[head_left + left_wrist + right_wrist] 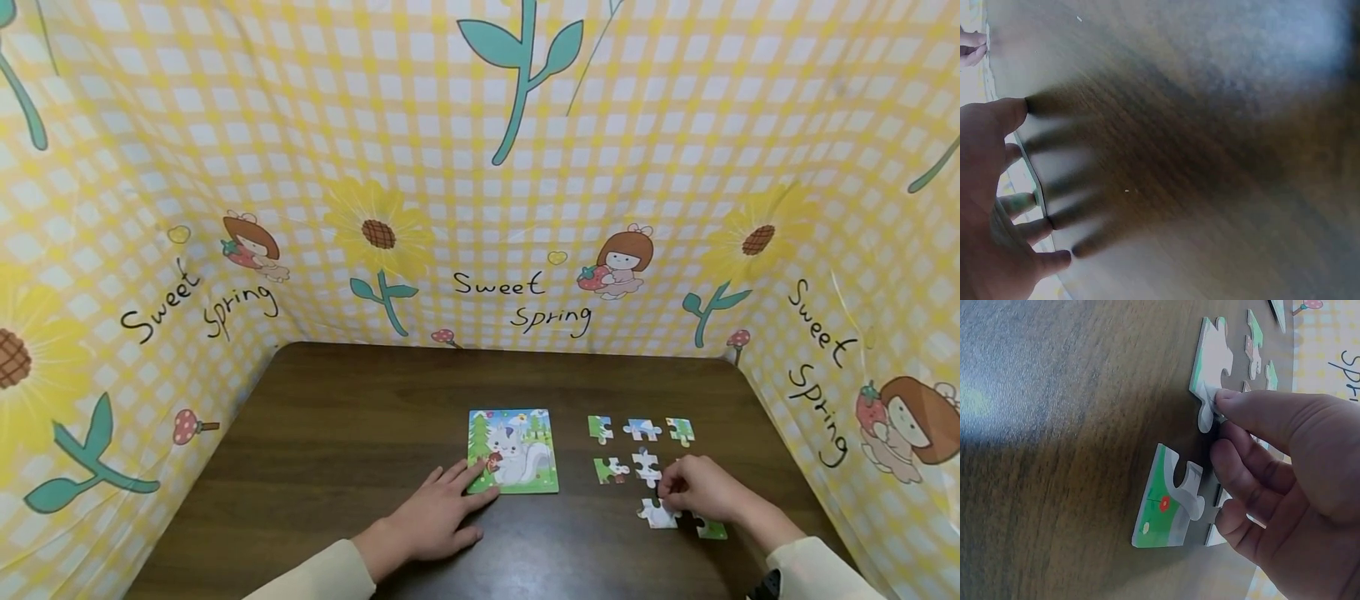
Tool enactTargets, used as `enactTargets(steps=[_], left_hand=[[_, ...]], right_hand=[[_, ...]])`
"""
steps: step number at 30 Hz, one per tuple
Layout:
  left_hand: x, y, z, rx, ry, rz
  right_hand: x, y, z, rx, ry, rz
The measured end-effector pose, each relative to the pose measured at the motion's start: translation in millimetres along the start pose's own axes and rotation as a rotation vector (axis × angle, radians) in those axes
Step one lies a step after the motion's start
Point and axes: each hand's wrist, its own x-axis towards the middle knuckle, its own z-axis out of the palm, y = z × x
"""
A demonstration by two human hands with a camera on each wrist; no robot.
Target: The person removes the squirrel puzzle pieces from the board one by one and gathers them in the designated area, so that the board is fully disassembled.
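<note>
My right hand (705, 487) is low over the loose pieces at the right of the table, its thumb and index finger pinching the side knob of a mostly white puzzle piece (1210, 359). Just nearer me lies a green corner piece with a red flower (1160, 512). A white middle piece (645, 467) sits beyond the fingertips, partly overlapped by none of them. My left hand (442, 517) rests palm down with fingers spread, its fingertips on the lower left of a square squirrel picture (536, 442).
Three pieces form a back row: a left corner (598, 429), a sky piece (642, 430) and a right corner (681, 430). A green and brown piece (609, 471) lies left of the middle one. Yellow checked cloth (480, 208) walls the brown table (352, 417).
</note>
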Motion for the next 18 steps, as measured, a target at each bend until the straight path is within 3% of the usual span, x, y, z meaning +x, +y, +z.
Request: enactTargets(steps=[8,18], left_hand=[[3.6,-1.2,-4.4,0.007,-0.001,0.022],[-1.7,-5.7,-14.9,-0.039,-0.002,0.012]], right_hand=[[7.5,-14,-3,-0.001,0.034,-0.006],[66.5,-61,11,-0.026,0.058,-0.145]])
